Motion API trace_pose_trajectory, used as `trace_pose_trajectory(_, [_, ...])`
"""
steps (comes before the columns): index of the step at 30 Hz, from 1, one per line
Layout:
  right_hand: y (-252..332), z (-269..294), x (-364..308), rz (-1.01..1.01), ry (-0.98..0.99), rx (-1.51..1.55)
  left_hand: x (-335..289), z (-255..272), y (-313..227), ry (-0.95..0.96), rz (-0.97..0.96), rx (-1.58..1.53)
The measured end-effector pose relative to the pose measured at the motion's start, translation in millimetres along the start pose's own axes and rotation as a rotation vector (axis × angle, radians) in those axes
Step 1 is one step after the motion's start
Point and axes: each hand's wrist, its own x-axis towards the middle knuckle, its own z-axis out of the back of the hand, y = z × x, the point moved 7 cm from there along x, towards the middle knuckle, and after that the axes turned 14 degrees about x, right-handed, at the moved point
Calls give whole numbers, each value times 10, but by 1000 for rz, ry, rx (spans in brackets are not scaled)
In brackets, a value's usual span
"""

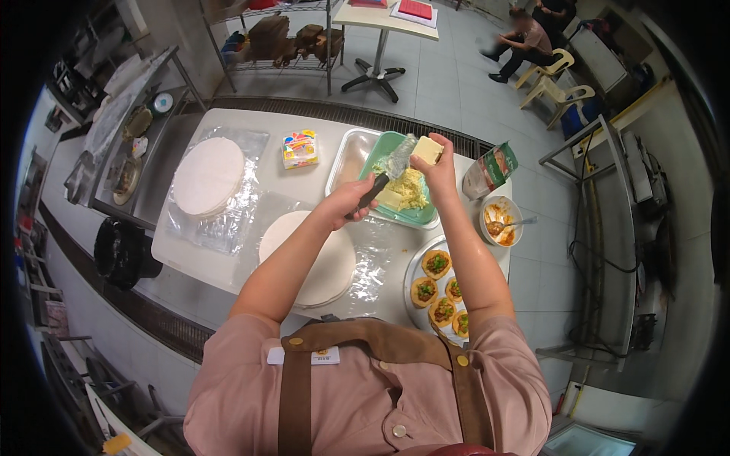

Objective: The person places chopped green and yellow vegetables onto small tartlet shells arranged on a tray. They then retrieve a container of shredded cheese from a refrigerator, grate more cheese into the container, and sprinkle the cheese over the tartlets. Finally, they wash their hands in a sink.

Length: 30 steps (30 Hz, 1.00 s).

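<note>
Holding pale block [427, 150] in right hand [439, 169], grater [398, 158] alongside, in left hand [346, 205]

Pale-yellow block [428, 150]; black tool handle [372, 192]; mint-green tray [386, 142].

Left hand [344, 204] gripping black-handled grater [393, 166], right hand [439, 169] holding pale block [427, 150], yellow shreds [412, 188] in green tray [379, 149]

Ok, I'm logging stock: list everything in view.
Block: one, pale yellow, right hand
Grater: one, black-handled, left hand
Trays: two, green and whitish, table
Gratings: one heap, yellow, green tray
Round sheet stacks: two, white, table
Carton: one, multicoloured, table
Pouch: one, green-white, table's right
Bowl with spoon: one, white, table's right
Pastries: at least five, golden, plate
Bin: one, black, left floor
Chairs: two, cream, upper right
Table: one, white, centre
Hands: two, bare, over table
</note>
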Motion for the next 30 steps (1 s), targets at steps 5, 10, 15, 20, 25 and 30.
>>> trace_pose_trajectory(5, [81, -129, -155, 111, 44, -100, -18, -167, 94, 81, 65, -63])
trace_pose_trajectory(10, [13, -335, -390, 332, 163, -362, -79, -309, 146, 186, 100, -168])
trace_pose_trajectory(15, [21, -142, -114, 423, 96, -496, -92, -367, 166, 172, 79, -124])
trace_pose_trajectory(20, [21, -141, -51, 297, 58, -335, -92, -308, 56, 214, 74, -160])
trace_pose_trajectory(25, [34, -301, -317, 438, 131, -350, -111, -213, -72, 135, 92, -6])
trace_pose_trajectory(30, [53, -66, 60, 396, 33, -429, -131, -265, -198, 66, 54, 85])
